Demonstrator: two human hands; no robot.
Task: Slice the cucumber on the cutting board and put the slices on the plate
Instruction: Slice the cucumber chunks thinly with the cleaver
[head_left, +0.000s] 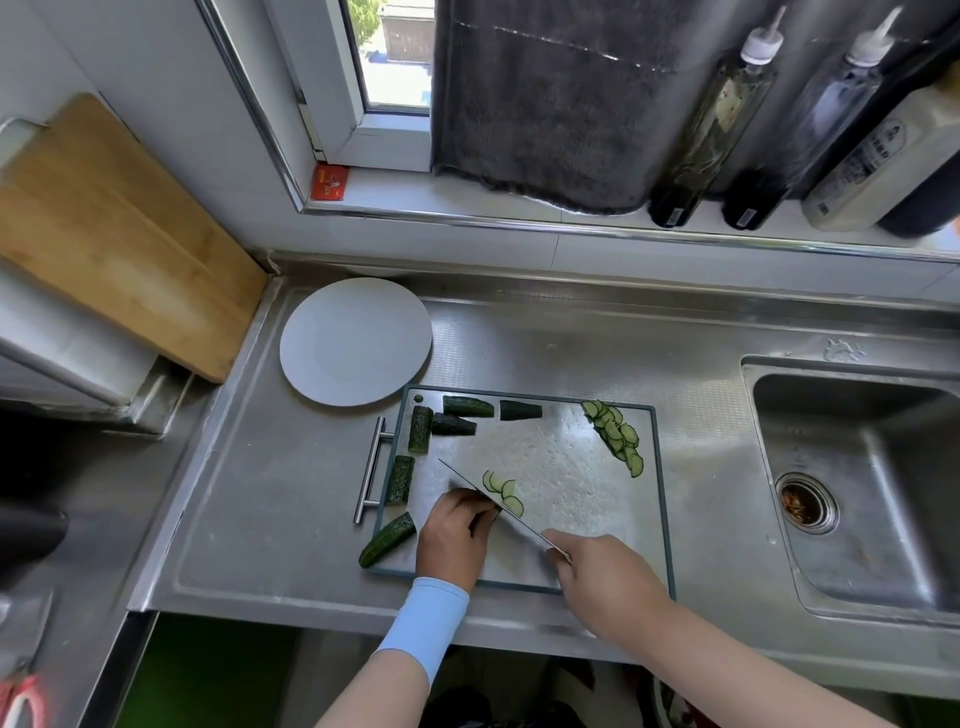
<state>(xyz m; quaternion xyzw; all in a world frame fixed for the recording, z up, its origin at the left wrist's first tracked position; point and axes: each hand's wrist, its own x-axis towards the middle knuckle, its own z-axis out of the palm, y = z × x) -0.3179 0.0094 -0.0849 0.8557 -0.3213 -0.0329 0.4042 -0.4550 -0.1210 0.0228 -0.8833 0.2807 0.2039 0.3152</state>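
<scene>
A steel cutting board (561, 457) lies on the counter. My right hand (597, 571) grips the handle of a knife (467, 480), whose blade runs up-left across the board. My left hand (452, 535) sits curled against the blade's left side, holding down a cucumber piece that it hides. Three fresh slices (503, 491) lie just right of the blade. A row of several slices (615, 436) lies at the board's far right. Several dark cucumber chunks (421, 428) line the board's left and top edges. The white plate (356, 340) stands bare beyond the board's top-left corner.
A sink (852, 478) with a drain opens at the right. A wooden board (114, 234) leans at the back left. Bottles (711, 119) and a grey towel (550, 98) stand on the window sill. The cutting board's bar handle (370, 467) sticks out on its left.
</scene>
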